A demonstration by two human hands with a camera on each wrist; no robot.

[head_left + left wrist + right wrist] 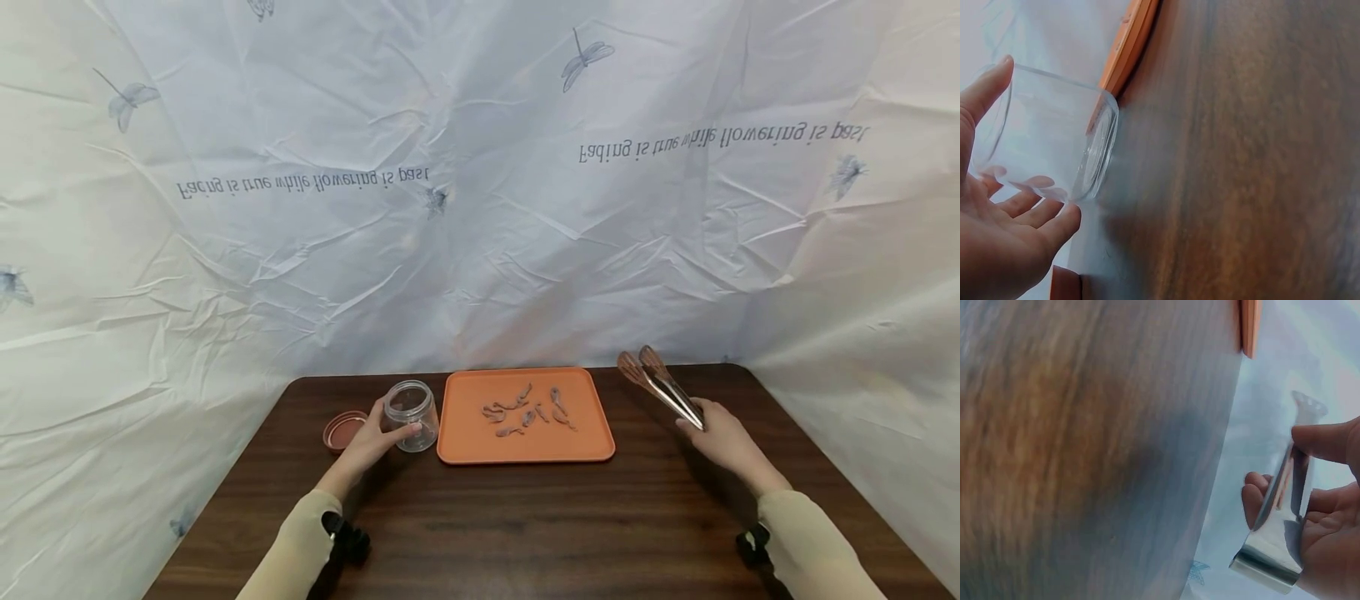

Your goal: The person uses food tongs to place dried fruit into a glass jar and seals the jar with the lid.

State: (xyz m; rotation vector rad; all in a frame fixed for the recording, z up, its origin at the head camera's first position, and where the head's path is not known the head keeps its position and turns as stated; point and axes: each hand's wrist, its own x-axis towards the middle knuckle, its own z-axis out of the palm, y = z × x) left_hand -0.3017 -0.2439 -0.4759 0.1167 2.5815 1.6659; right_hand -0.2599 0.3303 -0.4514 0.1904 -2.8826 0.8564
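Observation:
My left hand (pixel 372 439) grips a clear, open-topped jar (pixel 422 427) beside the left edge of an orange tray (pixel 468 451). In the left wrist view the thumb lies on one side of the jar (pixel 1054 134) and the fingers on the other; whether its base touches the table I cannot tell. Several small brownish-grey, shrivelled pieces (pixel 528 417) lie scattered on the tray. Right of the tray, my right hand (pixel 722 439) holds metal tongs (pixel 673 398) near their hinged end, above the table. Their two brownish tips point up and left, spread slightly apart.
A reddish-brown round lid (pixel 345 431) lies on the table left of the jar, partly behind the left hand. The dark wooden table (pixel 525 533) extends in front of the tray. White printed sheeting (pixel 510 250) hangs behind and along both sides.

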